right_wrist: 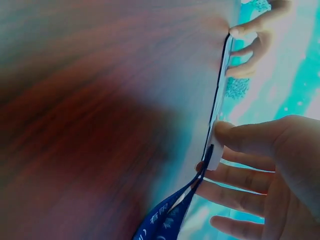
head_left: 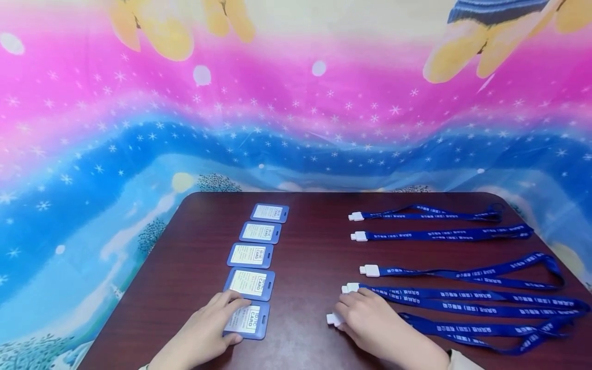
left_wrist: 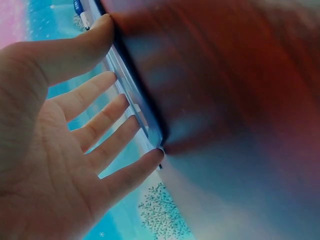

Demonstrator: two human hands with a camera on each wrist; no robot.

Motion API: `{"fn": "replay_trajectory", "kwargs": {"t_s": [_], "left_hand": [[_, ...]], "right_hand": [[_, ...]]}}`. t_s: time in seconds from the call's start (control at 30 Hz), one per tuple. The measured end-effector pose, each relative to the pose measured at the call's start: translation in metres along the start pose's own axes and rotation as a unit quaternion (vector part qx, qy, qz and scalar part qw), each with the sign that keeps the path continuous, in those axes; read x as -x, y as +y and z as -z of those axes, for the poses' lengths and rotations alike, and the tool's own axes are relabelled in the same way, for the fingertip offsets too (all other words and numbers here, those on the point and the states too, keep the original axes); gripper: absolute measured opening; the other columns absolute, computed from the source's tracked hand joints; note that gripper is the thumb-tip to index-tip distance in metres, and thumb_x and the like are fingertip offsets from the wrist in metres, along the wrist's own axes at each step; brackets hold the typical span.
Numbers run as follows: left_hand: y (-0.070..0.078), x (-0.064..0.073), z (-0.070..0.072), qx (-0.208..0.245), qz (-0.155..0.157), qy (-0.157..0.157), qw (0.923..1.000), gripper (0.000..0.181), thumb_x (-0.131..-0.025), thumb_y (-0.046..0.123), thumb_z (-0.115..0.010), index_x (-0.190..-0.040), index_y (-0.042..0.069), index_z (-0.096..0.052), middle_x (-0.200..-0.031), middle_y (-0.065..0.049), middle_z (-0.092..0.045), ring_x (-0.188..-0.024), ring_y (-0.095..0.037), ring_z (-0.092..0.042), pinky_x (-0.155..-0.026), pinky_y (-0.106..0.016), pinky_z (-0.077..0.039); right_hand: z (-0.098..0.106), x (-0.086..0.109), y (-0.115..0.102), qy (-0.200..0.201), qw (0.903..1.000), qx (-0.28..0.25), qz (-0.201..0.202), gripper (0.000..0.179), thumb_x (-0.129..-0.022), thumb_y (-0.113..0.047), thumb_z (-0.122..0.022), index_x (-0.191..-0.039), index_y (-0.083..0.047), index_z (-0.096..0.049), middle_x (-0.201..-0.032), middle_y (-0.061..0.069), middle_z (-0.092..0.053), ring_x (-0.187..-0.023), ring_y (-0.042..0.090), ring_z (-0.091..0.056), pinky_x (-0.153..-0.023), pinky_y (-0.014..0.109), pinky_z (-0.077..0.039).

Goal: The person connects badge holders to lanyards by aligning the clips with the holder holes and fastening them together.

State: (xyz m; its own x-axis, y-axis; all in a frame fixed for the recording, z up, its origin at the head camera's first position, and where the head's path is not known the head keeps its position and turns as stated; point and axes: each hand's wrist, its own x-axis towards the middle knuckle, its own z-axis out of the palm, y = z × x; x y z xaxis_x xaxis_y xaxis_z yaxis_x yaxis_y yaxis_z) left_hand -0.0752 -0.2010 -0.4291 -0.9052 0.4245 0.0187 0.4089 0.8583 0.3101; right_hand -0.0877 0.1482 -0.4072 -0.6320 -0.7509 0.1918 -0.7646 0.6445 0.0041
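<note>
My left hand (head_left: pixel 203 329) spans the nearest blue ID card holder (head_left: pixel 259 329), with the thumb at its near edge and the forefinger at its far edge. In the left wrist view the fingers (left_wrist: pixel 100 125) reach the holder's side, low against the table. My right hand (head_left: pixel 370 321) pinches the white plastic end clip (head_left: pixel 333 319) of the nearest blue lanyard (head_left: pixel 462 329). The right wrist view has the thumb over this clip (right_wrist: pixel 216 150), and the printed strap (right_wrist: pixel 167 212) trails from it. Part of the clip is hidden under the fingers.
Several more card holders (head_left: pixel 250 255) form a column on the left of the dark wooden table (head_left: pixel 305 246). Further lanyards (head_left: pixel 444 234) lie in rows at the right, clips facing left. A colourful printed cloth (head_left: pixel 296 103) hangs behind.
</note>
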Motion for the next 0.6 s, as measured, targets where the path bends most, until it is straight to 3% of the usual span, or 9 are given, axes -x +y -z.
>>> {"fn": "replay_trajectory", "kwargs": {"t_s": [0.33, 0.6], "left_hand": [[0.002, -0.001, -0.001, -0.007, 0.003, 0.017, 0.9998, 0.061, -0.071, 0.025, -0.089, -0.126, 0.016, -0.064, -0.123, 0.006, -0.056, -0.107, -0.016, -0.053, -0.072, -0.041, -0.052], [0.002, 0.002, -0.002, 0.007, 0.026, 0.003, 0.9996, 0.062, -0.072, 0.024, -0.089, -0.127, 0.015, -0.064, -0.127, 0.002, -0.055, -0.113, -0.02, -0.053, -0.074, -0.045, -0.053]], "right_hand": [[-0.005, -0.03, -0.016, 0.0, 0.9998, 0.005, 0.021, 0.013, -0.09, -0.026, -0.072, -0.091, -0.013, -0.069, -0.081, -0.005, -0.056, -0.075, 0.009, -0.057, -0.072, 0.031, -0.05], [-0.011, -0.058, -0.031, -0.013, 0.9986, 0.025, 0.044, 0.019, -0.092, -0.032, -0.071, -0.093, -0.013, -0.073, -0.078, -0.006, -0.057, -0.071, 0.007, -0.053, -0.07, 0.026, -0.047]]}}
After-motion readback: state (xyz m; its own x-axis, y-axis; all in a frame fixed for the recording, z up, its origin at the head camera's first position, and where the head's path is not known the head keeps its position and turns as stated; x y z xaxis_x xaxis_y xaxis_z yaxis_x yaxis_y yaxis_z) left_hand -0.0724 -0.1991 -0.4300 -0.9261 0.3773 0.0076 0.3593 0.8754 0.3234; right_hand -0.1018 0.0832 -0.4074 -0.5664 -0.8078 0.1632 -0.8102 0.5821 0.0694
